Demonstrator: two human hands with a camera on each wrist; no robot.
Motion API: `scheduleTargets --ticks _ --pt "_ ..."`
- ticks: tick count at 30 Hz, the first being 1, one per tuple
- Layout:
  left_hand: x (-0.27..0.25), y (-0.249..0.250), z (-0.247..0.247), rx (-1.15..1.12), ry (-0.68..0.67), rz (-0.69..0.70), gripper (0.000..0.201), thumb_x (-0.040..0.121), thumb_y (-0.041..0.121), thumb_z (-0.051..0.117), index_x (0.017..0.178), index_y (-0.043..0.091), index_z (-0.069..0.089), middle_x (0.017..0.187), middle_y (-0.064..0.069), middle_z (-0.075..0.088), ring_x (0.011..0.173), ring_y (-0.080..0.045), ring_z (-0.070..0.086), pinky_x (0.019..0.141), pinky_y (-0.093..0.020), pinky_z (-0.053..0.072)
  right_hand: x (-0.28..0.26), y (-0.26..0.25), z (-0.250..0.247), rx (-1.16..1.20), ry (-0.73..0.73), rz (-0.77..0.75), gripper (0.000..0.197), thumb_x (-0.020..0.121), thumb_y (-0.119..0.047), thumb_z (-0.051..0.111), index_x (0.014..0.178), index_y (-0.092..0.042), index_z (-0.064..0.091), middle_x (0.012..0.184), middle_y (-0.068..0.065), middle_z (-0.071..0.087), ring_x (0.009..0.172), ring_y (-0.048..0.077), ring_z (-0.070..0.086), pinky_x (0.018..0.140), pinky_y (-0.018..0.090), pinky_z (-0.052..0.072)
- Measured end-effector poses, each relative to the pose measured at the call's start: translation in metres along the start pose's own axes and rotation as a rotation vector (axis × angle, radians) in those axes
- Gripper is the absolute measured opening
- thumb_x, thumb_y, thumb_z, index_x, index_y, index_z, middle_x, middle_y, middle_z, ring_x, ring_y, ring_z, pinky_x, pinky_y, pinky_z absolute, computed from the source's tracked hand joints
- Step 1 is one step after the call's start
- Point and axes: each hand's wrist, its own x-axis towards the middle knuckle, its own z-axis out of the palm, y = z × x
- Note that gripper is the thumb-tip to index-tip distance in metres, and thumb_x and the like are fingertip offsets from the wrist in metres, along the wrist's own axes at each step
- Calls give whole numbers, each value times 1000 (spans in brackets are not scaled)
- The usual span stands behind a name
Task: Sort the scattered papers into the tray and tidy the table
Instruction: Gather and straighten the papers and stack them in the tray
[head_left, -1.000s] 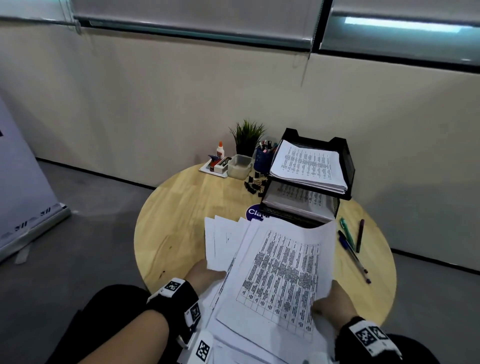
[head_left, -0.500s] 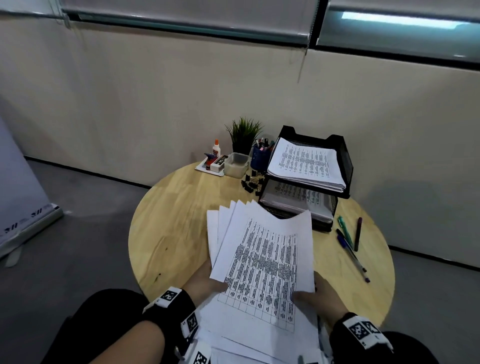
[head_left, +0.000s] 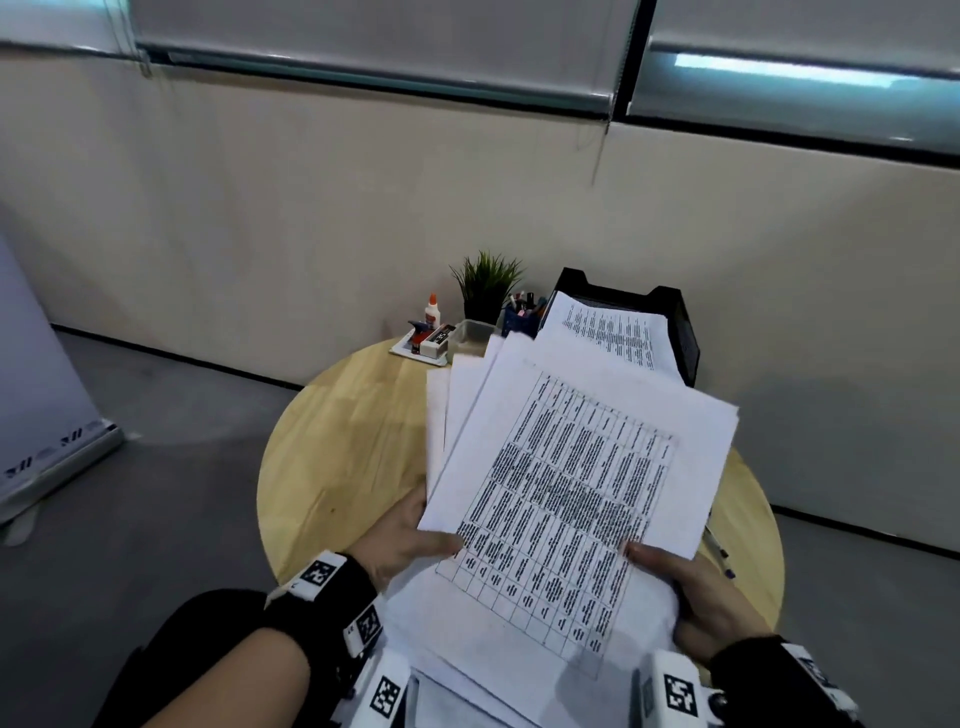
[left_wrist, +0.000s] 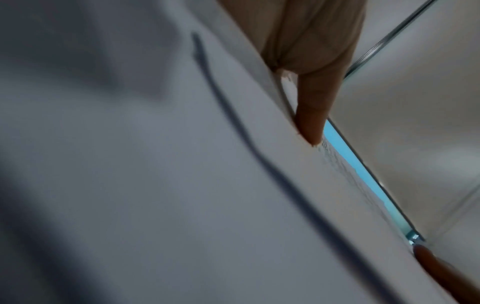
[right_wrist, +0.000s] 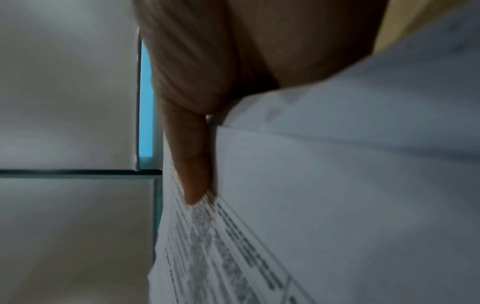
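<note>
Both hands hold a fanned stack of papers (head_left: 566, 483) in the lower middle of the head view, lifted above the round wooden surface (head_left: 353, 441). The left hand (head_left: 410, 540) pinches the stack's lower left edge — thumb on top of the printed sheet, fingers hidden beneath. The right hand (head_left: 691, 592) pinches the lower right edge in the same manner, thumb pressed on the table-printed top page. In the left wrist view a thumb (left_wrist: 311, 115) lies flat against the white sheets; in the right wrist view a thumb (right_wrist: 194, 164) presses beside blurred print.

The black tray (head_left: 675, 332) stands at the far side of the surface, just above the stack in the frame, with a printed sheet (head_left: 608, 332) already lying in its top tier. Left of it stand a small potted plant (head_left: 485, 286), a pen cup (head_left: 522, 317) and a glue bottle (head_left: 432, 312). A pen (head_left: 719, 551) shows at the right edge — partly hidden by the papers.
</note>
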Motion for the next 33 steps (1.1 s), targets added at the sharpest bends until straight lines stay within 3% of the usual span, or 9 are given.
scheduleTargets --ticks 3,5,7,10,13,16,21,26,33 --pt "8 31 7 37 67 103 55 76 -16 63 122 12 50 109 0 68 94 -11 67 76 -22 55 -3 -21 13 -115 38 -193 51 61 4 71 111 1 63 106 15 72 97 29 68 72 33 59" --pt "17 55 14 76 127 200 54 79 -14 61 124 11 46 112 -2 65 97 -10 65 86 -25 54 -1 -35 19 -164 102 -329 46 71 9 67 116 10 59 109 20 69 87 22 71 66 25 58" --pt "27 77 20 91 175 291 53 81 -11 60 128 9 44 119 -6 62 106 -17 61 95 -32 49 1 -50 27 -210 146 -447 36 78 9 64 114 11 60 111 22 67 85 22 71 72 29 59" --pt "38 106 29 57 217 379 44 82 -12 59 119 9 49 114 -8 63 104 -21 61 90 -29 50 3 -73 38 -272 185 -518 20 76 -4 72 95 2 69 101 10 72 87 24 72 72 30 59" --pt "47 118 35 15 264 406 34 81 -1 66 109 13 54 106 -3 66 102 -20 63 86 -26 51 9 -80 41 -207 173 -581 56 50 -22 90 99 -2 72 105 9 73 101 30 68 91 42 51" --pt "51 110 38 15 299 393 57 73 22 75 123 7 53 111 -7 68 104 -20 64 92 -33 52 12 -70 45 -267 132 -577 80 31 -41 95 101 -8 73 107 8 73 103 27 67 93 43 49" --pt "52 94 47 -13 369 342 35 82 18 69 114 16 56 110 -3 68 106 -21 63 96 -39 50 16 -57 51 -359 125 -579 44 54 -19 83 97 -17 72 99 2 75 97 23 69 94 46 51" --pt "48 115 58 -96 360 432 35 87 17 62 121 11 53 114 -4 68 106 -16 65 94 -36 51 14 -70 65 -270 175 -607 31 62 -19 79 93 -17 73 97 2 75 96 23 69 94 46 51" --pt "47 113 53 -120 342 447 51 80 12 69 126 11 47 110 -4 66 102 -17 63 85 -26 55 13 -80 60 -286 135 -560 57 47 -34 91 96 -12 73 97 8 75 100 28 69 94 46 51"
